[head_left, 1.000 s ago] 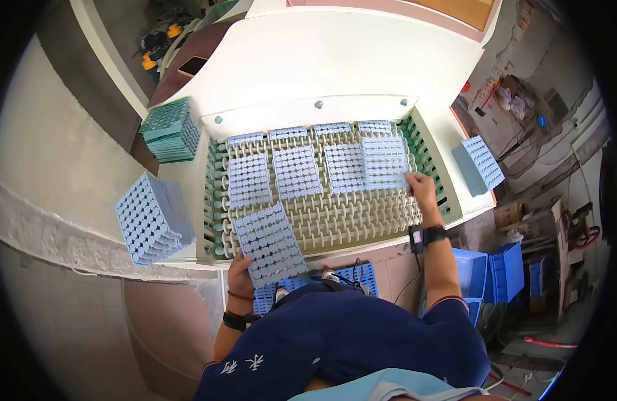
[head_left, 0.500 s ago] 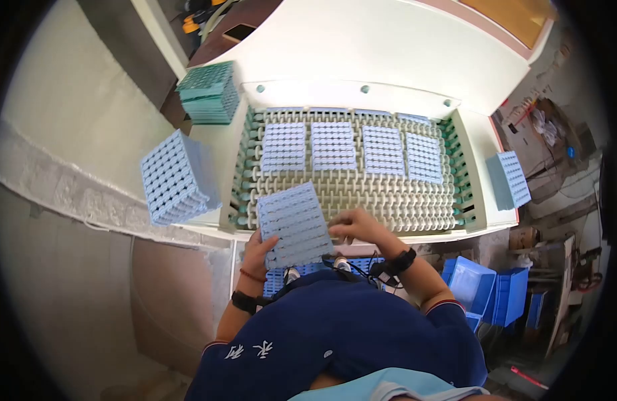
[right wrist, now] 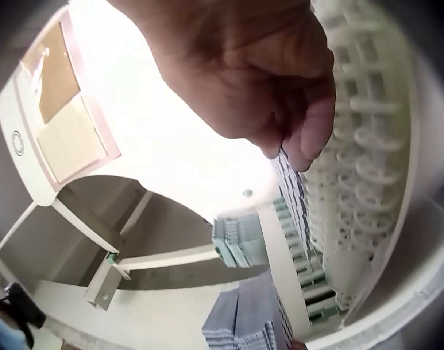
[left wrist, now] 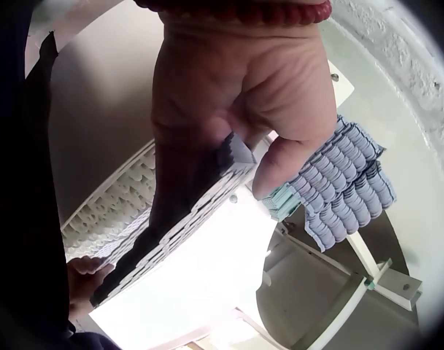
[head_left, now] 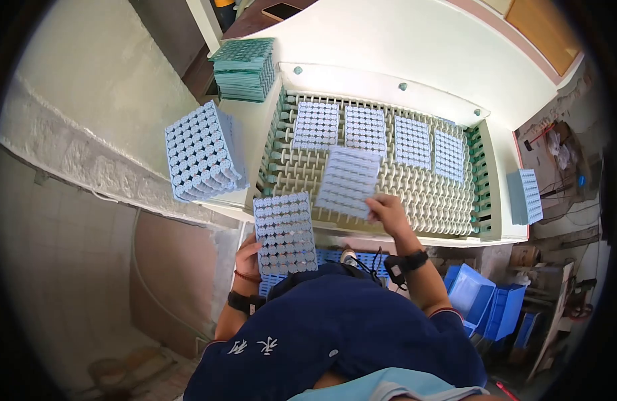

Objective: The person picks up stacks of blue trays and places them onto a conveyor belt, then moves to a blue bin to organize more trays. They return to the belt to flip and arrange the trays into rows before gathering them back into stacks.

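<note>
The hands are well apart: just off the near-left edge of the roller bed (head_left: pixel 432 207), the left hand (head_left: pixel 249 257) grips a stack of grey-blue panels (head_left: pixel 285 230), while the right hand (head_left: pixel 390 214) pinches a single panel (head_left: pixel 350 180) by its near corner, over the bed's near-left part. Four laid panels (head_left: pixel 366 130) form a row across the bed's far half. Left of the bed stand a tall blue stack (head_left: pixel 200 154) and a green stack (head_left: pixel 245 70); right of it, a smaller blue stack (head_left: pixel 525 197).

Pale wall (head_left: pixel 101 77), brown tabletop (head_left: pixel 251 25); perhaps wooden shelving (head_left: pixel 546 294)
</note>
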The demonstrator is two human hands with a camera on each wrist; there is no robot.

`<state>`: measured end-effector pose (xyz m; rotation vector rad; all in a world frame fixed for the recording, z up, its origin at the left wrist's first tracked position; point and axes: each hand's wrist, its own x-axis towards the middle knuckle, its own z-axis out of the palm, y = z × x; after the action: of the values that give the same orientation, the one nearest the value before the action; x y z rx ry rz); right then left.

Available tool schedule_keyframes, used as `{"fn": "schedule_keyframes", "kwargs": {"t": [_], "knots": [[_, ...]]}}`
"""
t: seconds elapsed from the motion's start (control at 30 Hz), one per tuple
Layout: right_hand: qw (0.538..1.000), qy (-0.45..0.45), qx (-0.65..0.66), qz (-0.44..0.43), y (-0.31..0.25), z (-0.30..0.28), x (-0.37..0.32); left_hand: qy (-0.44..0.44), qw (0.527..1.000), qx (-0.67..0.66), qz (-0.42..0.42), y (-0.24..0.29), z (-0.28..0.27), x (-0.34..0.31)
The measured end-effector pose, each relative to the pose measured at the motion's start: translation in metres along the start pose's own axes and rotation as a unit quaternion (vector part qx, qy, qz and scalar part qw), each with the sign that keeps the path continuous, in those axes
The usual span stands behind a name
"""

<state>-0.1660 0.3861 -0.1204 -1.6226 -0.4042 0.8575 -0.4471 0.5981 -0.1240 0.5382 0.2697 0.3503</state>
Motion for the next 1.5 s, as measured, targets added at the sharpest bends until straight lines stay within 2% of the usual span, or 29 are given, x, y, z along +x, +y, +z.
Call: {"fn": "schedule_keyframes", "kwargs": {"t": [0.13,0.2,0.23,0.33,0.47,0.5,0.57,0.63,0.7,0.73,0.8,0.83,0.87,0.93,1.07,1.1,1.23,1.33,1.43,1.5], "knots": [[0.998,-0.052,-0.003,-0.028,-0.005,0.061,0.021,-0.01,1.0,0.009,-0.022,0.005,-0.004,0.002],[0.997,-0.066,-0.04,0.03,0.0,0.076,0.033,0.002,1.0,0.016,-0.021,0.006,0.0,0.004],[0.997,-0.039,-0.06,0.027,-0.004,0.078,0.031,-0.001,1.0,0.017,-0.025,0.007,0.0,0.005],[0.999,0.023,-0.046,-0.011,0.001,0.061,0.023,0.005,1.0,0.023,-0.019,0.006,-0.002,0.006],[0.995,0.066,-0.073,-0.016,-0.002,0.02,0.009,0.007,0.999,0.025,-0.025,0.001,-0.011,0.01],[0.976,0.094,-0.176,-0.086,-0.004,0.019,0.006,0.008,0.999,0.032,-0.026,0.0,-0.011,0.013],[0.897,0.119,-0.372,-0.205,-0.008,0.026,0.005,-0.005,0.999,0.023,-0.035,-0.004,-0.004,0.02],[0.852,0.066,-0.424,-0.301,-0.019,0.049,0.01,-0.019,0.999,0.018,-0.048,-0.006,-0.001,0.025],[0.767,0.016,-0.516,-0.38,-0.009,0.068,0.031,-0.037,0.998,0.028,-0.044,-0.009,-0.003,0.032],[0.768,0.023,-0.516,-0.378,-0.003,0.073,0.035,-0.041,0.997,0.031,-0.049,-0.009,-0.001,0.034],[0.721,-0.016,-0.57,-0.393,0.003,0.079,0.043,-0.041,0.998,0.032,-0.036,-0.01,0.002,0.036],[0.708,0.002,-0.584,-0.398,0.005,0.076,0.043,-0.041,0.998,0.033,-0.033,-0.009,0.003,0.036],[0.706,0.0,-0.584,-0.401,0.006,0.069,0.04,-0.035,0.998,0.037,-0.027,-0.009,0.004,0.034],[0.71,0.006,-0.612,-0.347,0.002,0.047,0.026,-0.023,0.999,0.034,-0.017,-0.012,-0.001,0.029],[0.693,0.001,-0.648,-0.316,0.012,0.007,0.01,0.005,0.999,0.042,-0.019,-0.013,-0.01,0.022],[0.702,-0.013,-0.637,-0.318,0.01,0.003,0.007,0.014,0.999,0.041,-0.019,-0.013,-0.008,0.021],[0.709,0.013,-0.607,-0.359,-0.001,0.023,0.014,0.026,0.998,0.051,-0.021,-0.018,-0.007,0.023],[0.714,-0.003,-0.57,-0.407,-0.006,0.047,0.029,0.015,0.998,0.046,-0.032,-0.018,-0.001,0.028],[0.72,-0.016,-0.584,-0.375,0.003,0.054,0.039,0.023,0.998,0.052,-0.013,-0.019,-0.001,0.03],[0.718,-0.018,-0.621,-0.314,0.0,0.041,0.034,0.032,0.998,0.051,-0.001,-0.02,0.0,0.029]]}}
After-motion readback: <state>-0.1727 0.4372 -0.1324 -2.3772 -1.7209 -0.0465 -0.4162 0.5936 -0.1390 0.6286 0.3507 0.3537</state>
